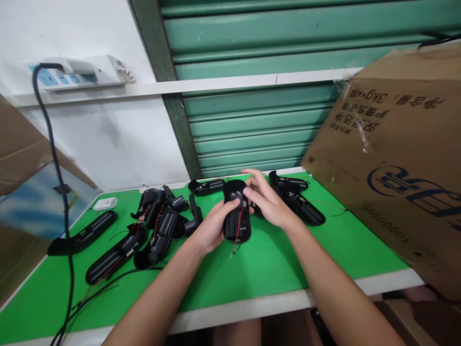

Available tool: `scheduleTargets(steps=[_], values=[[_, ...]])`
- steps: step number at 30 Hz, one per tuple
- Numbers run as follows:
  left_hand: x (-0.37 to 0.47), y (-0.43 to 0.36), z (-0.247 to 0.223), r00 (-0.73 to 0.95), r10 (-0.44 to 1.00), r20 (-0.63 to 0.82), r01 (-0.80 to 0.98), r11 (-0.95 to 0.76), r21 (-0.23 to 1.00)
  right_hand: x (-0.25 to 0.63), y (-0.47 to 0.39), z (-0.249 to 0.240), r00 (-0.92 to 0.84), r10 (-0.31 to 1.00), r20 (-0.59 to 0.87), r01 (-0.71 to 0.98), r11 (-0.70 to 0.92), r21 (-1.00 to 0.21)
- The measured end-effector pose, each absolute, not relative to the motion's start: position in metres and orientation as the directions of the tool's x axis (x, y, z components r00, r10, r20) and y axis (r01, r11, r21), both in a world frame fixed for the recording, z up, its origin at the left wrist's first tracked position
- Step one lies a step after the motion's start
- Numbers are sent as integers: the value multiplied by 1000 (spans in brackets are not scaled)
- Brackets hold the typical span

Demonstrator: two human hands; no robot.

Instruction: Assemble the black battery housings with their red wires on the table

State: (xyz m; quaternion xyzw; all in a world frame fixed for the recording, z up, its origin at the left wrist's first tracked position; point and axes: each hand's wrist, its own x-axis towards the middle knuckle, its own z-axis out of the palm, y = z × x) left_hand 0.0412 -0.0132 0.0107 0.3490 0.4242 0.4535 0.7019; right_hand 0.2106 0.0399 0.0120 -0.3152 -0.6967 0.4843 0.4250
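My left hand (215, 226) is wrapped round a black plastic housing (236, 223), its thumb lying across the front. The housing is held upright above the green tabletop, its curved wide end at the top. A thin red wire runs down its face and hangs off the lower end. At the upper right edge, my right hand (268, 201) grips the same housing with thumb and lower fingers, while the index finger stretches out past it. Several similar black housings (158, 235) with red wires lie piled left of my hands, and others (304, 207) lie to the right.
A large cardboard box (392, 158) borders the green tabletop (281, 269) on the right. A black cable (54, 144) drops from the power strip (79, 72) across the left side. Behind stands a green shutter (252, 120). A small white adapter (105, 203) lies at left.
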Motion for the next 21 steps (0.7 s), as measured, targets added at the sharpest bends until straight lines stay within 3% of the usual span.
scheduleTargets(steps=[3,7,9,11,13,15,17,21], values=[[42,-9,4,-55,991,-120,-298,98,949,210,40,10,-515,844,150,-20,163,-986],[30,-3,5,-74,996,47,-282,-66,957,214,42,11,-659,752,20,-21,8,-1000],[21,-2,11,-35,999,-6,-337,-7,942,219,45,12,-619,783,55,-53,28,-998],[11,-2,18,61,987,-149,-395,161,904,225,47,14,-558,824,104,-74,75,-994],[5,-3,22,256,919,-300,-374,380,846,232,50,16,-543,830,127,-65,109,-992],[4,-6,24,448,817,-363,-277,513,813,236,51,17,-574,809,126,-33,131,-991],[7,-8,23,522,777,-353,-224,523,822,236,52,16,-583,802,130,20,173,-985],[14,-10,17,421,852,-310,-252,439,863,231,55,11,-412,868,277,123,354,-927]])
